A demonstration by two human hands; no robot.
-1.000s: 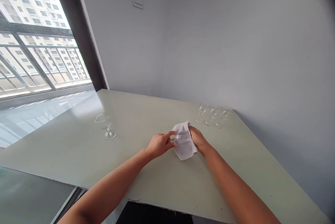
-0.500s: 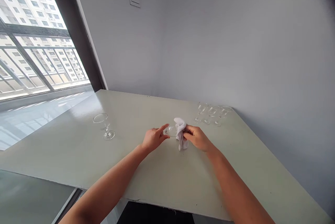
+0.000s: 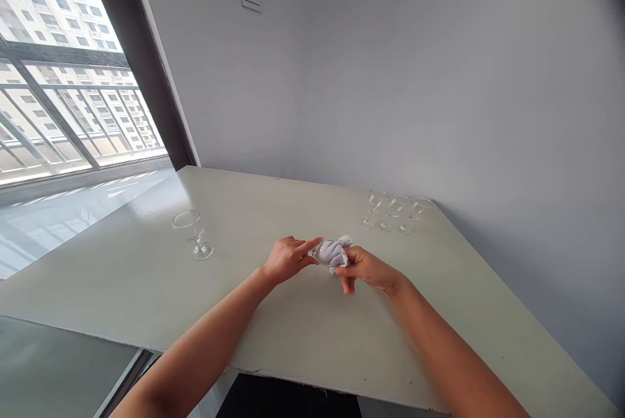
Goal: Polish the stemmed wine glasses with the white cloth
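My left hand (image 3: 291, 258) is closed on a small stemmed glass (image 3: 318, 251) that lies sideways above the tabletop, its bowl toward the right. A white cloth (image 3: 334, 254) is bunched at the bowl, appearing stuffed inside it. My right hand (image 3: 364, 267) pinches the cloth's right end at the glass's mouth, some fingers hanging below. The glass's foot is mostly hidden behind my left fingers. To the left, another stemmed glass (image 3: 199, 236) stands upright by itself.
Three stemmed glasses, among them the middle one (image 3: 394, 206), stand together near the back right edge of the pale table (image 3: 312, 333). Grey walls (image 3: 415, 79) rise behind it. A window (image 3: 73, 92) with a railing outside is at the left.
The cloth, which hung loosely from my right hand at the glass's mouth, is now gathered into the bowl. My right hand has turned and dropped slightly; my left keeps its hold.
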